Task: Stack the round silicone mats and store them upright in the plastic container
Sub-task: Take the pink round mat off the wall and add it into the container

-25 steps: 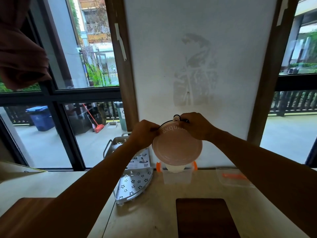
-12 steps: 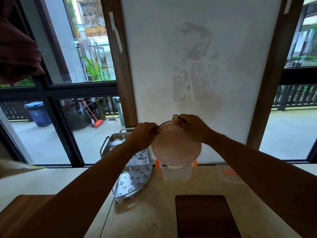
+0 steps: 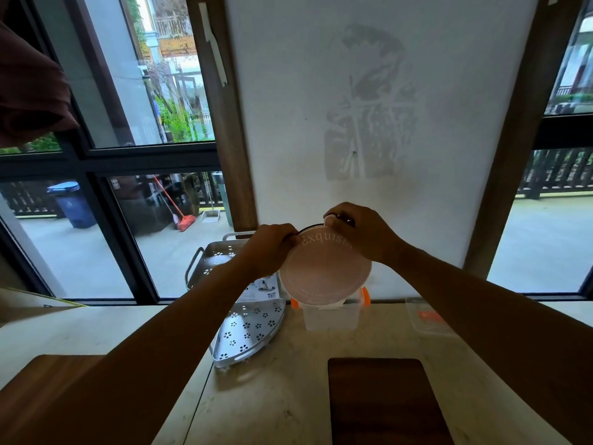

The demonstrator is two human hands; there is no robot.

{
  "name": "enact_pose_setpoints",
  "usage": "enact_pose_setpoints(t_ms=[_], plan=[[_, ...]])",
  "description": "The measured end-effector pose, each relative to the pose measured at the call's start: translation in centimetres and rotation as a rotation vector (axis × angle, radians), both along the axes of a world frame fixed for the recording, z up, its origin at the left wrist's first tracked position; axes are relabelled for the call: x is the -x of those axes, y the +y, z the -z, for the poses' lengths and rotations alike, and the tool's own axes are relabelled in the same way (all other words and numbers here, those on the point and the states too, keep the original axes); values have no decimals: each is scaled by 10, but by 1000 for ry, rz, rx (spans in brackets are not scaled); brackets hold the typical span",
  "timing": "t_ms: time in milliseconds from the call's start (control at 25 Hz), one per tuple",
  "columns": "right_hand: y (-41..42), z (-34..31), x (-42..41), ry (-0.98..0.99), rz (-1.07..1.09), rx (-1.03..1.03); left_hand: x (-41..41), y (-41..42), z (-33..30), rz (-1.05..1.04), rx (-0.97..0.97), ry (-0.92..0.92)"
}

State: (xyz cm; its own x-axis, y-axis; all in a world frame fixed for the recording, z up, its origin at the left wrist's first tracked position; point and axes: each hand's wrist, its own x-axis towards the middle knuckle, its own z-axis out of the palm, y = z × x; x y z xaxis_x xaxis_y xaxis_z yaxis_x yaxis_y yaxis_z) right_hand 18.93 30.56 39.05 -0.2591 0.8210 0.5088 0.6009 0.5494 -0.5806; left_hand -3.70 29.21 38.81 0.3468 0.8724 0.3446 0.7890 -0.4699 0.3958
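Note:
A stack of round silicone mats (image 3: 325,273), pink in front with white lettering and a black rim showing behind, stands upright on edge. Its lower edge sits inside the clear plastic container (image 3: 330,317), which has orange clips at its sides. My left hand (image 3: 271,247) pinches the stack's upper left rim. My right hand (image 3: 359,234) grips the top right rim near a small tab. How many mats make up the stack is hidden.
A perforated metal corner rack (image 3: 247,329) lies left of the container, with a second metal rack (image 3: 211,261) behind it. A clear lid with an orange mark (image 3: 428,317) rests to the right. A dark wooden board (image 3: 382,399) lies near me. The white wall stands directly behind.
The mats and both hands have sunk slightly, so the stack's lower edge sits deeper in the container. The grips are unchanged.

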Motion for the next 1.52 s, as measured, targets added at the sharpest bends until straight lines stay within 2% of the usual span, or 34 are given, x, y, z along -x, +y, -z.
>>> enact_pose_setpoints(t_ms=[240, 720, 1000, 1200, 1520], plan=[[4, 1, -5, 97, 50, 49, 2, 0, 3, -22, -9, 4], [2, -6, 2, -90, -4, 59, -3, 5, 10, -1, 8, -12], [4, 6, -4, 24, 48, 35, -10, 17, 9, -49, -13, -78], [14, 25, -22, -21, 57, 117, -8, 32, 10, -100, -38, -128], [47, 51, -34, -6, 154, 151, -11, 58, 37, -122, 43, -149]])
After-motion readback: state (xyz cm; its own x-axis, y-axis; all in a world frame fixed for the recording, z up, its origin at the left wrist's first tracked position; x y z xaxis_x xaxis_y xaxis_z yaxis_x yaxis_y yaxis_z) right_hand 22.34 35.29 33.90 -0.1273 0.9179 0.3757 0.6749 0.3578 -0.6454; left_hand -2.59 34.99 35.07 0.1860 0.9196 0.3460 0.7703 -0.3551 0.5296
